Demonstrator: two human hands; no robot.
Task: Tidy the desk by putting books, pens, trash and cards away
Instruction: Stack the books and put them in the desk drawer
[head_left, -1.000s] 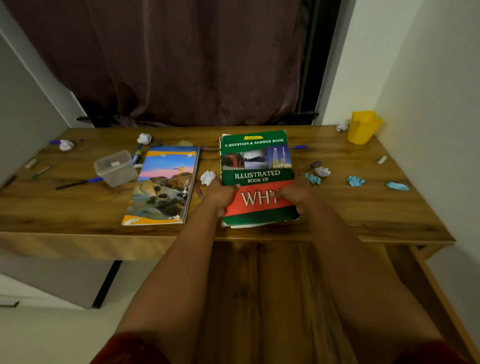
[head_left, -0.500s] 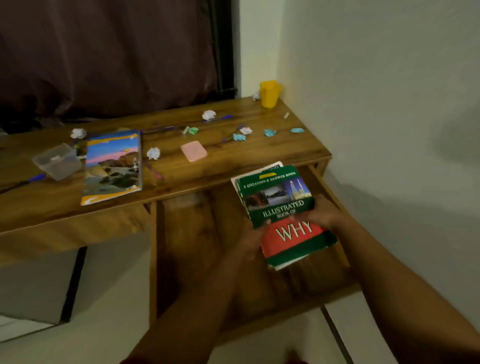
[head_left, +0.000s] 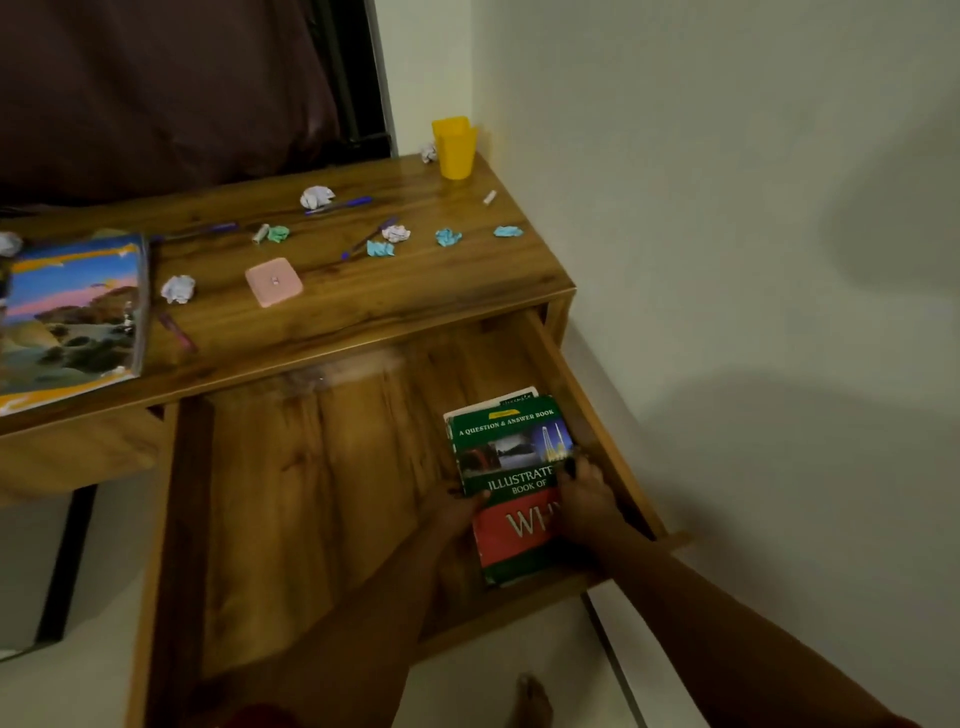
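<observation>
A dark maroon curtain (head_left: 171, 88) fills the upper left of the frame, ending at a black window frame (head_left: 371, 78). Pale off-white walls (head_left: 727, 208) meet in a corner at upper centre, and soft shadows fall across the right wall. The wooden tabletop (head_left: 415, 291) runs from left to centre, its drawer (head_left: 332, 499) pulled open below. The light floor (head_left: 467, 686) shows along the bottom. The light is dim.

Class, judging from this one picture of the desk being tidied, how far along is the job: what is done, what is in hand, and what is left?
Done: the drawer is pulled open. In hand: the left hand and right hand hold the green book low at the drawer's right side. Left: the landscape book, purple pens, crumpled papers and pink card lie on the desk; nothing visibly fills the yellow cup.
</observation>
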